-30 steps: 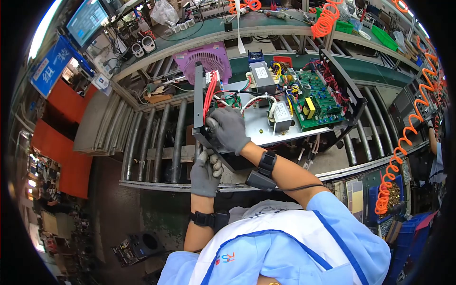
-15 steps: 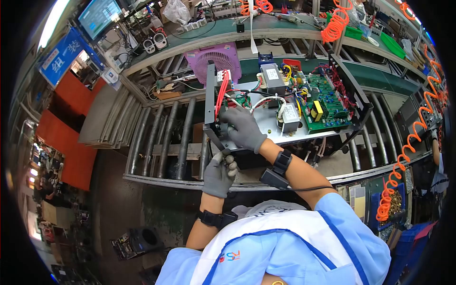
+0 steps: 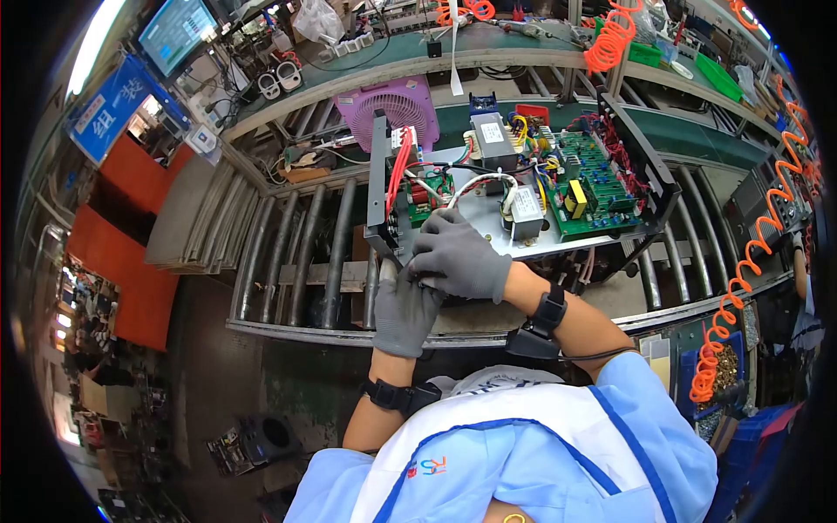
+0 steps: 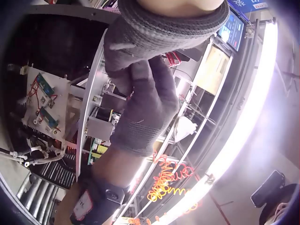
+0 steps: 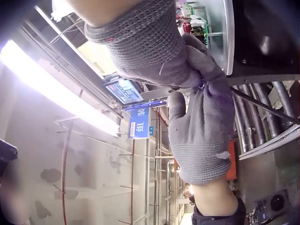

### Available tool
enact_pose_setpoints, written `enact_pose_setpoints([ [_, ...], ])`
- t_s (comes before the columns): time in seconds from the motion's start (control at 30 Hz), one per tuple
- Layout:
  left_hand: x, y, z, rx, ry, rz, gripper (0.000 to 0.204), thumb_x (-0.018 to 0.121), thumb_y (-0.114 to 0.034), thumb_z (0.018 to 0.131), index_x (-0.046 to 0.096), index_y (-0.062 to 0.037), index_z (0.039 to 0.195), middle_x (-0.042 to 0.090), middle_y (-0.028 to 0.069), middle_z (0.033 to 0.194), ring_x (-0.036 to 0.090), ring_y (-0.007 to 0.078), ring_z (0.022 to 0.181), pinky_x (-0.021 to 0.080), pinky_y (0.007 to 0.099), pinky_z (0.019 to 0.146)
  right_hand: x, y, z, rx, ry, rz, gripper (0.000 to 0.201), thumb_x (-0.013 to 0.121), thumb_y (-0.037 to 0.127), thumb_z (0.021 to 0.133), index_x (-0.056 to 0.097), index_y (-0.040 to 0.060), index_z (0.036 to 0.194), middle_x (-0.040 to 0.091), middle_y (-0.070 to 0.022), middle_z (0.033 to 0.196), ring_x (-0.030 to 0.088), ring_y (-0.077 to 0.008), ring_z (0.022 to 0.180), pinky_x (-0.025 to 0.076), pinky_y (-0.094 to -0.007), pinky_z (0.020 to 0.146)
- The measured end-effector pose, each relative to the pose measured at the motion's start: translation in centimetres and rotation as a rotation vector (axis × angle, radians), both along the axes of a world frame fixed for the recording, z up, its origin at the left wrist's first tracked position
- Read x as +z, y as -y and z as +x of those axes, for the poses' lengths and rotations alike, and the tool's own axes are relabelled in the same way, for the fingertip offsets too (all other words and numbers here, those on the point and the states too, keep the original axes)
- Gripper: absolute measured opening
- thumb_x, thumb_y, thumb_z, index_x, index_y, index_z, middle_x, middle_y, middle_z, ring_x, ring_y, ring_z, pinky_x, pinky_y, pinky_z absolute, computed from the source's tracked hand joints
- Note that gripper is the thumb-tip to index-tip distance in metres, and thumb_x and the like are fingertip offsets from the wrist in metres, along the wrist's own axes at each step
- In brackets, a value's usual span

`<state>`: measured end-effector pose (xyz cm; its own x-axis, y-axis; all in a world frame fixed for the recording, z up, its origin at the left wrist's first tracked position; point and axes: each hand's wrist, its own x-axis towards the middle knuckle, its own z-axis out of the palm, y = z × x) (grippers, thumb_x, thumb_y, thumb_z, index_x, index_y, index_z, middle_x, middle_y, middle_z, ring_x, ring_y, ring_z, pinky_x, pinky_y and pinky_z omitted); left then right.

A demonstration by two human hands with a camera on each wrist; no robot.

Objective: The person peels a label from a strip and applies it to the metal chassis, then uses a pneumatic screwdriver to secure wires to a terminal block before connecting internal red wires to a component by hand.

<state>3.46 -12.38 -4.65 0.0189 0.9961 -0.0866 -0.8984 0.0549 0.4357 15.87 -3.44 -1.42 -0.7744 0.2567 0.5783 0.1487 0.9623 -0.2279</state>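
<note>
Both hands wear grey gloves and meet at the front left corner of an open equipment chassis (image 3: 475, 207). The right hand (image 3: 462, 261) lies over the left hand (image 3: 405, 315), its fingertips at the left hand's fingers. In the right wrist view, the left hand (image 5: 201, 133) has its thumb raised, with the fingers of the right hand (image 5: 154, 58) touching its own. I cannot tell whether anything small sits between them. Behind the hands stand the chassis's black side panel (image 3: 377, 179), red wires (image 3: 399, 170), transformers (image 3: 527, 209) and a green circuit board (image 3: 597, 187).
The chassis rests on a roller conveyor (image 3: 336, 261) with a metal front rail (image 3: 288, 331). A purple fan (image 3: 388, 113) stands behind it. Orange coiled hoses (image 3: 728, 318) hang at the right, near a blue bin (image 3: 697, 362) of small parts. Flat grey sheets (image 3: 200, 218) stand at the left.
The right hand has come back from inside the chassis's left side onto the left hand. The left hand has turned, and its curled fingers are now covered by the right hand.
</note>
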Motion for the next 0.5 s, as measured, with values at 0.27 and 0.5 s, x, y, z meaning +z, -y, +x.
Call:
enact_pose_setpoints([
  [0.27,-0.8,0.2,-0.1,-0.032,-0.198,-0.054,0.058,0.025,-0.052,0.091,0.04,-0.0054,0.122,0.048,0.0103,0.113,0.049,0.0208,0.098,0.043,0.0371,0.084,-0.9,-0.4,-0.8,-0.023,0.173,-0.062,0.019,0.064,0.022,0.068,0.061,0.011,0.083,0.055,-0.0045,0.087,0.049,-0.0245,0.09,0.038,-0.0393,0.083],
  [0.5,-0.1,0.3,-0.2,-0.005,-0.554,-0.058,0.056,0.026,-0.058,0.089,0.045,-0.0095,0.11,0.049,0.0022,0.084,0.045,0.0123,0.069,0.036,0.0244,0.052,-1.3,-0.9,-1.7,0.04,0.193,-0.058,0.022,0.063,0.021,0.067,0.061,0.0077,0.084,0.059,-0.0083,0.086,0.052,-0.0258,0.09,0.044,-0.037,0.076],
])
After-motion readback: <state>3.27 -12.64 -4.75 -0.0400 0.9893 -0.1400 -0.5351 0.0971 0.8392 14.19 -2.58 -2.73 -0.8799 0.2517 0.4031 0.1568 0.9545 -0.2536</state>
